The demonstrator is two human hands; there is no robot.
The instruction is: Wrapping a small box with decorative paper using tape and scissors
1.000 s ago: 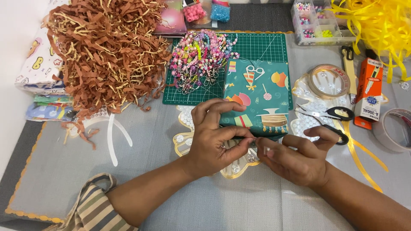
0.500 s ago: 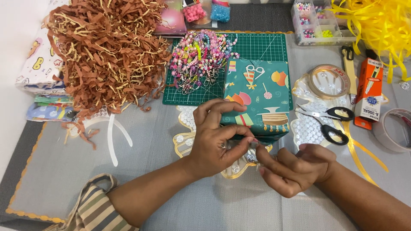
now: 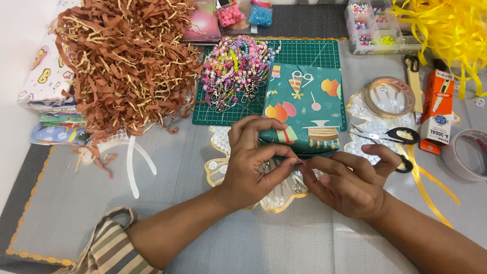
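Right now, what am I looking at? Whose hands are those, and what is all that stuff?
This one picture comes from a camera worn on a person's head, looking down at their own two hands. The left hand and right hand meet at the edge of a teal gift bag and pinch something too small to make out. On the grey mat lie a heap of brown paper shreds, beaded keychains on a green cutting mat, tape rolls, scissors, an orange box and yellow ribbon.
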